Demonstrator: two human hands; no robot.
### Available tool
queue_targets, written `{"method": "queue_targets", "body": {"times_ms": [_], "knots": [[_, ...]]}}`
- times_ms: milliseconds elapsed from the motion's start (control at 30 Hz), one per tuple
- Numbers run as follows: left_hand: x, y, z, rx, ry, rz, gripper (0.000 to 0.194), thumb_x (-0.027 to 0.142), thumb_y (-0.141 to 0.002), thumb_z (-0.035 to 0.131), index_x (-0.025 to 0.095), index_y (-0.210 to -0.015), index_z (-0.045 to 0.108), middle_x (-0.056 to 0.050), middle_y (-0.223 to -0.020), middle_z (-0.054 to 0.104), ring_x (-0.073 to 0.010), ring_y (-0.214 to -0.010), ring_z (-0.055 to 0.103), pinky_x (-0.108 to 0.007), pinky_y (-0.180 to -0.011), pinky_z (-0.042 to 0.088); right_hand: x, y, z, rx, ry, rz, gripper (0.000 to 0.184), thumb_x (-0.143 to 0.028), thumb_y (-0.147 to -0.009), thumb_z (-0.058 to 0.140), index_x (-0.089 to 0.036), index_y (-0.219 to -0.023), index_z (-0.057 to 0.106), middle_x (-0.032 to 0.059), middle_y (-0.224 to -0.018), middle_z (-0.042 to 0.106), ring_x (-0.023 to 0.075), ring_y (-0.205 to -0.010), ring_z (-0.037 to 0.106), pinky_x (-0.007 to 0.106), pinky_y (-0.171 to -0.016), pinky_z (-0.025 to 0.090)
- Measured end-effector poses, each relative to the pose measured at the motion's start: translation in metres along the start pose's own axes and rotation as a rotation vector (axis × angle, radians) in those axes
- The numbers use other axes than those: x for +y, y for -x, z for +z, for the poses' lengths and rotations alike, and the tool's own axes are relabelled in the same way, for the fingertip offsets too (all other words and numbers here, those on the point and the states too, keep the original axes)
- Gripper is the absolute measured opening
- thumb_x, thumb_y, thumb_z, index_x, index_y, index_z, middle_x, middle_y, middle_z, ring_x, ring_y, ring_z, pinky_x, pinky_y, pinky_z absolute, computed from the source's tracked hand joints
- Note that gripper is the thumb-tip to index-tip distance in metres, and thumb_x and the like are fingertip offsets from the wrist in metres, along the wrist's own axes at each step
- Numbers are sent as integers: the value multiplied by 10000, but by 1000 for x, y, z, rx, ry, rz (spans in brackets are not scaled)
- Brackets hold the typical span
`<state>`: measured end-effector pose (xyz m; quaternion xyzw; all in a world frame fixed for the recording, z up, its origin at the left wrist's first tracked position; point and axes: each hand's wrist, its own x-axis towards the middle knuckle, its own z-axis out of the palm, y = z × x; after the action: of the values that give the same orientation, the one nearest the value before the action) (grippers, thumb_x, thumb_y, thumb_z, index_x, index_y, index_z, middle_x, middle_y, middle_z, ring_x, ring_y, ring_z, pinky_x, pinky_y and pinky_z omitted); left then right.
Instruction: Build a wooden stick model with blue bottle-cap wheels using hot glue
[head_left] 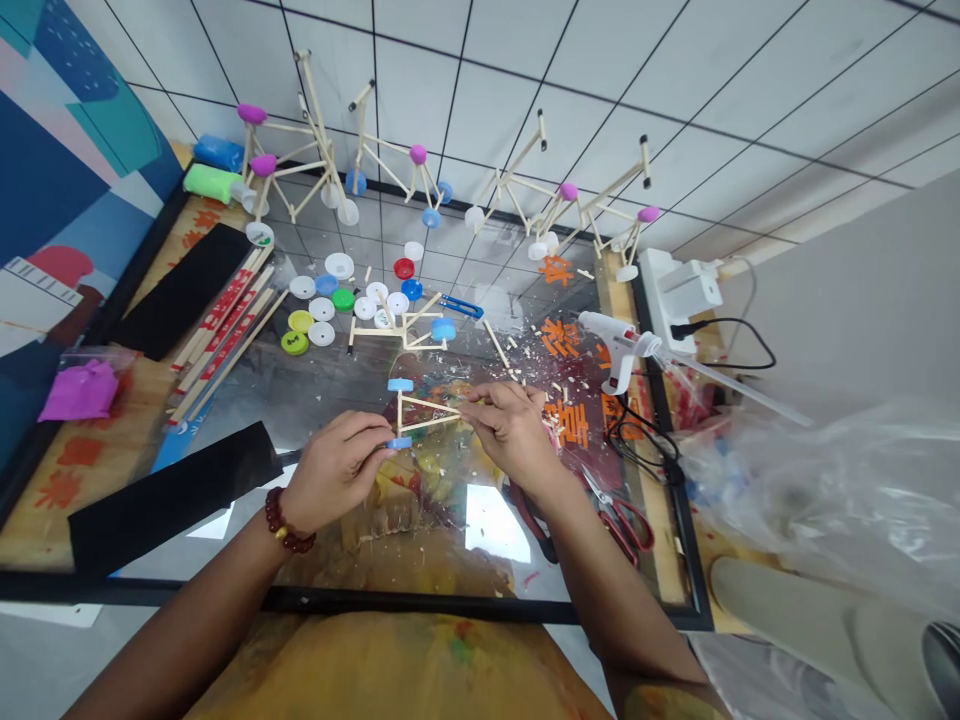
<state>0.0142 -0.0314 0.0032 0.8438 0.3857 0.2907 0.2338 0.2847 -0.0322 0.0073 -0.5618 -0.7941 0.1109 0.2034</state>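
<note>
Between my hands is a triangular stick frame (427, 404) of thin pale wood, with a light-blue bottle cap at each end of its short side. My left hand (337, 462), with a beaded bracelet at the wrist, pinches the nearer blue cap (399, 442). The farther blue cap (400, 384) is free of my fingers. My right hand (510, 425) is closed on the frame's pointed end, and its fingertips hide the tip. Just beyond lies another stick assembly (382, 333) with a blue cap wheel (443, 328).
Loose bottle caps (343, 299) and a blue cutter (462, 306) lie beyond my hands. Several finished stick models (517, 180) line the wall. At right are a glue gun (619, 350), its cord, and red-handled scissors (619, 515). Stick bundles (232, 320) and black strips (176, 500) lie left.
</note>
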Motion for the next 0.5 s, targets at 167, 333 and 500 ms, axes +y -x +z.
{"method": "queue_targets", "body": {"times_ms": [167,333,500], "knots": [[1,0,0,14,6,-1,140,148,-889,625,187,-1020,657,-69,-1024,685,-184,-933,636,-327,-829,528,-1,0,1,9,3,9,147,-206,-930,627,-274,-933,757,31,-1025,719,198,-961,590,376,-822,261],[1,2,1,69,3,-17,199,186,-848,695,178,-1043,653,-78,-1043,679,-184,-941,644,-319,-848,541,-3,-1,-1,-13,4,32,157,-245,-957,586,-261,-1011,734,51,-1051,725,210,-970,583,376,-829,266],[1,1,1,81,-2,-9,170,182,-844,699,185,-1008,657,-71,-1028,681,-181,-936,647,-317,-846,542,-3,0,-1,-13,26,19,166,-229,-957,582,-267,-999,737,48,-1057,720,209,-971,583,376,-828,261]]}}
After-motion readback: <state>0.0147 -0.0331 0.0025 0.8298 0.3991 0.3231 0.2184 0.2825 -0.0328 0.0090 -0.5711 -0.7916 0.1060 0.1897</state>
